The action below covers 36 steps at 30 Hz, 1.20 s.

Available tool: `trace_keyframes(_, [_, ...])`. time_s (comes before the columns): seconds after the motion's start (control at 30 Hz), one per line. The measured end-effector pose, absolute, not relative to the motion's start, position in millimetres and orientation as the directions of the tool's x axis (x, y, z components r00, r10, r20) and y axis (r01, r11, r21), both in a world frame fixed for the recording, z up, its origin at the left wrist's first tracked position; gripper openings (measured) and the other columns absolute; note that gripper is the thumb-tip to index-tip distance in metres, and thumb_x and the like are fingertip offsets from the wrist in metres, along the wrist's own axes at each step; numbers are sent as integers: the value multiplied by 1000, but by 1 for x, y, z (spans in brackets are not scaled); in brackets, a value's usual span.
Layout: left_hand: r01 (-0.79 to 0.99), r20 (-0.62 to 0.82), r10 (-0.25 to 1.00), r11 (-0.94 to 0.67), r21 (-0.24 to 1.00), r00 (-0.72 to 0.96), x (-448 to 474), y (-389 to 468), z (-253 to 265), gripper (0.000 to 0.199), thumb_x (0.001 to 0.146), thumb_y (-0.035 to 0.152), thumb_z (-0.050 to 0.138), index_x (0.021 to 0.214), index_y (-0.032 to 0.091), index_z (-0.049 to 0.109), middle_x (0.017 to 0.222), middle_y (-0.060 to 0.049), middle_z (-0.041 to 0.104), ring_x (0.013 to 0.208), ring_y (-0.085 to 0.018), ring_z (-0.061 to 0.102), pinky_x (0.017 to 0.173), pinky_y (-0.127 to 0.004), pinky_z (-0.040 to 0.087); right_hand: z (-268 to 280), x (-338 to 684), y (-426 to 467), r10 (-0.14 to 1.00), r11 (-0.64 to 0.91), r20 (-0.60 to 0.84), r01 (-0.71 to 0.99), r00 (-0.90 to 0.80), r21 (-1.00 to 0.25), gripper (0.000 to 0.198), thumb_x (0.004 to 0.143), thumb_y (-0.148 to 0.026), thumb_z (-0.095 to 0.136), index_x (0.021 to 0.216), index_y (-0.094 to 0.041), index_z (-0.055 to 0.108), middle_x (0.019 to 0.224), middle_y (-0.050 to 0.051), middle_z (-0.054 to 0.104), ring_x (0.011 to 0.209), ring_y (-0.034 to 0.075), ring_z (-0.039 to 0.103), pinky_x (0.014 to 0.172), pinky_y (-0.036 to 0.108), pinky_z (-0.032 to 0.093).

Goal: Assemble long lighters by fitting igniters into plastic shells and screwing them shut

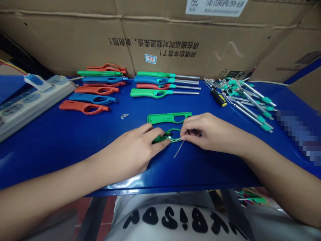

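Observation:
My left hand is closed on the handle end of a green lighter shell half, which lies open side up on the table. Dark and metallic parts and a thin white wire sit inside it near the trigger loop. My right hand pinches at the loop's right end, where the wire runs; a thin clear tube sticks out below its fingertips. Just beyond lies a second green shell half, inner side showing. My fingers partly hide the shell and whatever the right fingertips grip.
Orange, blue and green lighter shells lie at the back left, near a power strip. Several lighters with metal tubes are at back centre. Small metal pins, a screwdriver and a nozzle pile lie around. A cardboard box stands behind.

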<state>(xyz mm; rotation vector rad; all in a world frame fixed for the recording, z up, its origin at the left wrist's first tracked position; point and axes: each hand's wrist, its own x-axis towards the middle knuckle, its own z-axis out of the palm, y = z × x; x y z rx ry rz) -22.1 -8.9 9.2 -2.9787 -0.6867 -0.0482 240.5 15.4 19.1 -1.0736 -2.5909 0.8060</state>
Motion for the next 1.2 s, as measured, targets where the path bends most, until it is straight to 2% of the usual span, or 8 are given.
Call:
trace_keyframes(0.23, [447,38,446,-894,-24,894,-21,-6,11,61,85,8,57,145,18,57,121,-16,61,103,-30,56,89,-43,56,13,240,17,769,488,-32,618,-639,-617,6,87,-18,70,81,-16,71,66,-2,62,58,9,51,55,22,37])
trace_keyframes(0.67, [425,25,425,-896,-128,905,-21,-9,11,61,86,11,60,146,18,56,123,-17,63,104,-31,58,88,-43,57,15,244,17,721,569,30,566,-692,-597,14,86,-6,62,84,-17,72,83,1,71,73,11,61,62,22,42])
trace_keyframes(0.8, [420,36,419,-898,-131,907,-20,-10,12,60,85,11,60,145,17,57,123,-17,64,105,-31,59,89,-43,57,13,244,18,737,559,35,579,-676,-594,11,85,-6,66,83,-16,71,79,0,66,66,9,56,57,21,40])
trace_keyframes(0.9, [410,62,405,-903,-129,912,-21,-10,11,57,85,9,59,142,14,60,123,-18,65,105,-31,61,89,-43,57,12,245,19,711,609,79,556,-698,-566,6,87,-12,69,82,-15,68,81,1,63,66,10,54,57,21,40])
trace_keyframes(1.07, [401,86,393,-907,-130,916,-23,-9,10,52,86,10,58,138,15,64,125,-17,67,107,-30,62,91,-42,57,12,245,20,674,664,110,533,-731,-524,9,90,-15,69,81,-16,66,83,1,63,72,12,57,63,23,41])
trace_keyframes(1.2, [403,73,397,-907,-122,915,-23,-9,10,52,87,10,58,138,14,64,125,-17,67,107,-31,63,90,-42,58,15,244,19,636,679,78,509,-768,-528,8,93,-13,62,90,-17,68,91,3,66,82,14,62,72,26,45])
